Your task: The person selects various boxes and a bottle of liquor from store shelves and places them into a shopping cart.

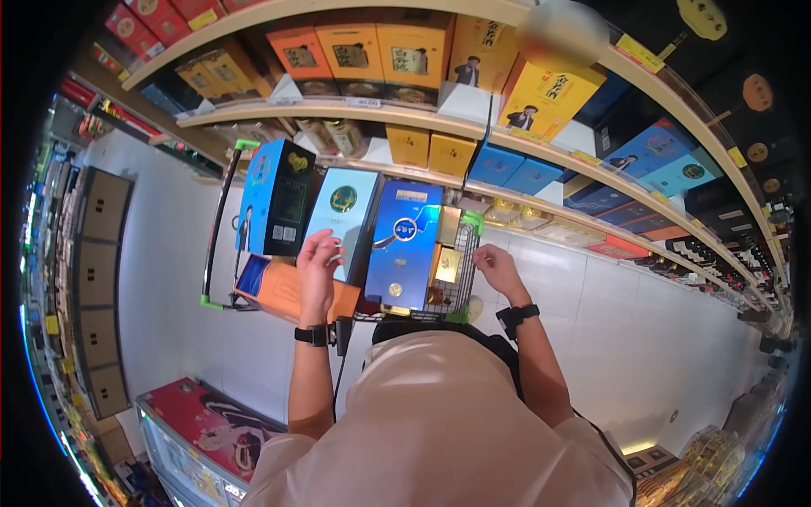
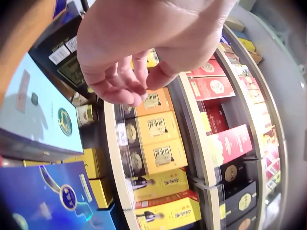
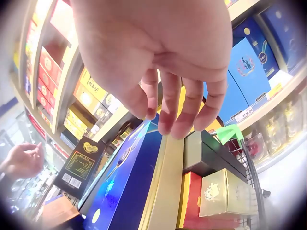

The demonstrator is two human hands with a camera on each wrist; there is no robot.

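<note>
A shopping cart holds upright boxes: a dark blue one (image 1: 404,245), a light blue one (image 1: 345,203), a black and blue one (image 1: 279,198) and an orange one (image 1: 325,296). Small gold boxes (image 1: 447,264) stand at its right end. My left hand (image 1: 319,266) hovers over the light blue and orange boxes, fingers loosely bent, holding nothing. To the right of the cart's green corner is my right hand (image 1: 500,272), empty and relaxed. In the right wrist view its fingers (image 3: 180,103) hang above the dark blue box (image 3: 125,175) and a gold box (image 3: 225,191).
Shelves (image 1: 363,111) of boxed goods curve along the far side and down the right. White tiled floor (image 1: 557,279) lies right of the cart. Cabinets (image 1: 101,287) line the left, and a red-topped display case (image 1: 203,422) stands at the lower left.
</note>
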